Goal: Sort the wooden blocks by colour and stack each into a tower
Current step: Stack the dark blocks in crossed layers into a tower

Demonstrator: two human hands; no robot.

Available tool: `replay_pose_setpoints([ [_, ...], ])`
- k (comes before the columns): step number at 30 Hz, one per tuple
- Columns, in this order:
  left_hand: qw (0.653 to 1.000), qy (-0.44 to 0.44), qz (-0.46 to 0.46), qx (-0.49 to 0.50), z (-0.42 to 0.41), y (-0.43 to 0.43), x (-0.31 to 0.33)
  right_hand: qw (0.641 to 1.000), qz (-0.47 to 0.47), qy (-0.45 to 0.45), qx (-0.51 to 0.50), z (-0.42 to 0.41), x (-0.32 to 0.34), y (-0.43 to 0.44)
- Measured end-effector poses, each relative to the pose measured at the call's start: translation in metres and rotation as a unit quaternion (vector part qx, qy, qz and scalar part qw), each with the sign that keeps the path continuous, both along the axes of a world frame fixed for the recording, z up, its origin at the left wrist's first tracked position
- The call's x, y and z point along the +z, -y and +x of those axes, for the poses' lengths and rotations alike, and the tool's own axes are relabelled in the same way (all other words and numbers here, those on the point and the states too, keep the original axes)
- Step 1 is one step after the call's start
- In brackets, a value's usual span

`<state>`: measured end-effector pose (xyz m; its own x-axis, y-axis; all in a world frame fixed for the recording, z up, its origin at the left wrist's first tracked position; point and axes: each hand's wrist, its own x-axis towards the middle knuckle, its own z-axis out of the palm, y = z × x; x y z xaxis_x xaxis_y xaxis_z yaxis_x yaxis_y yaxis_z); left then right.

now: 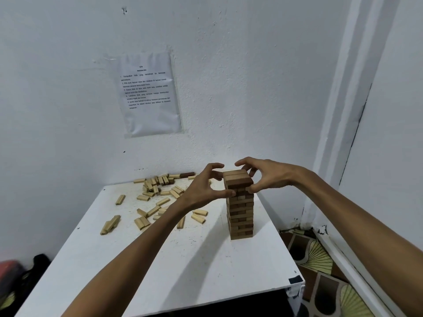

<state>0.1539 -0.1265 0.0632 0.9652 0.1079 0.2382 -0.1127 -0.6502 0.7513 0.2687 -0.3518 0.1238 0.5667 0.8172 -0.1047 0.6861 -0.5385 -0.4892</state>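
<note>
One tall dark-brown wooden-block tower (240, 211), seemingly being squared.
Its top is pinched by left hand (204, 188) and right hand (269, 177); gentle release is probably needed next.

A printed sheet (150, 94) hangs on the white wall (251, 65) above a white table (206, 266), beside patterned flooring (320, 257).

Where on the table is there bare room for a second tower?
Bare: the table near the front edge, up to the tower. Crowded: the far left, strewn with pale blocks, and the tower top, gripped by left hand and right hand.
</note>
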Motion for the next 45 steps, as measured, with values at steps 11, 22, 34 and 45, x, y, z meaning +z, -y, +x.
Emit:
replay_pose_setpoints([
  [11,1.000,0.002,0.009,-0.002,0.003,-0.002,0.000,1.000,-0.009,-0.005,-0.004,0.000,0.001,-0.001],
  [22,1.000,-0.013,0.003,-0.020,-0.015,-0.017,0.005,0.994,0.076,0.075,-0.009,-0.017,0.013,-0.014],
  [34,0.994,-0.041,0.092,0.043,-0.060,-0.100,0.009,0.975,0.002,0.217,0.045,-0.073,0.020,-0.104],
  [45,0.967,-0.103,0.205,0.107,-0.062,-0.187,-0.009,0.981,-0.065,0.181,0.030,-0.062,-0.038,-0.193],
])
